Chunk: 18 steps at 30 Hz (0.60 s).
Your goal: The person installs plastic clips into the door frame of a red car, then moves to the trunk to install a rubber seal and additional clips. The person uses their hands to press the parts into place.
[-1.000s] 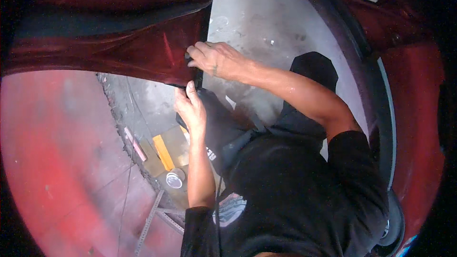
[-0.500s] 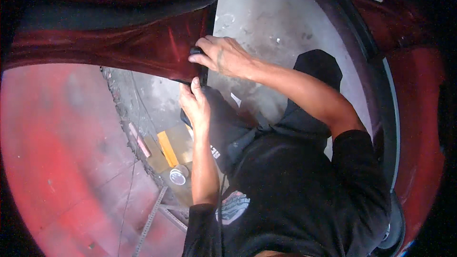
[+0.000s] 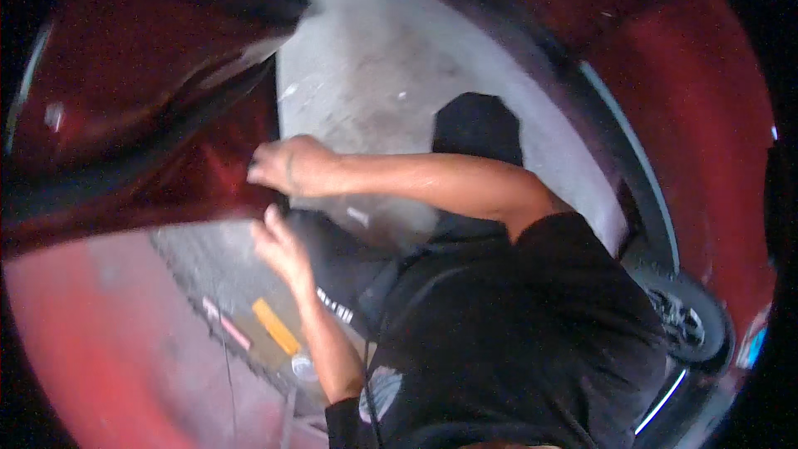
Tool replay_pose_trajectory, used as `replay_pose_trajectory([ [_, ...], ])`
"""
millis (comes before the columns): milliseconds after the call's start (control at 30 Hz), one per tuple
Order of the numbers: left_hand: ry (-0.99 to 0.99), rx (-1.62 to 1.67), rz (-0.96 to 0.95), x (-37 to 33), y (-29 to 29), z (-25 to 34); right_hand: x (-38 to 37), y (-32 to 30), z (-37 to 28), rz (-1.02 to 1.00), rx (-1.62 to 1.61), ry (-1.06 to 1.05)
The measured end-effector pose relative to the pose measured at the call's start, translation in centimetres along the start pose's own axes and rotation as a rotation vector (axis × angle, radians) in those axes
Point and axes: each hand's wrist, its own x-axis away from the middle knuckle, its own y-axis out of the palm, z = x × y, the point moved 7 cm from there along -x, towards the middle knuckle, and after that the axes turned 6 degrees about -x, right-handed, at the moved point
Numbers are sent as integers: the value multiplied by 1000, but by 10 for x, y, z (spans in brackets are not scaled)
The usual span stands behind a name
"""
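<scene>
Along the end edge of a dark red car door [image 3: 195,175] works my right hand [image 3: 299,166]. Its fingers are closed on a small black block, mostly hidden now, of which a dark bit shows at the fingertips. Just under the door's lower corner is my left hand [image 3: 283,251]. Its thumb points up, apart from the other fingers, and nothing shows between them. The picture is blurred, so I cannot tell whether the left fingertips touch the door's bottom edge.
On the floor at lower left lie a yellow-orange strip [image 3: 275,326], a pink strip [image 3: 234,334] and a small round container [image 3: 303,367]. Red-stained floor [image 3: 91,341] spreads at far left. Red car bodywork [image 3: 698,116] curves along the right, with a wheel [image 3: 686,320].
The view has swung, so door and hands appear further left and lower. My right hand stays closed at the door's edge. My left thumb and fingers remain near its lower corner.
</scene>
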Motion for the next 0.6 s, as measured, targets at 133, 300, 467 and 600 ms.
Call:
replay_pose_trajectory([
  [133,-5,-23,-54,-3,14,5,6,-23,17,102,62,-146],
  [300,1,-14,-40,-3,13,-7,11,9,25,140,-340,201],
  [467,130,-22,80,-4,13,-5,-2,26,20,287,-603,164],
  [600,68,-120,42,-7,15,-32,7,18,26,260,-258,90],
])
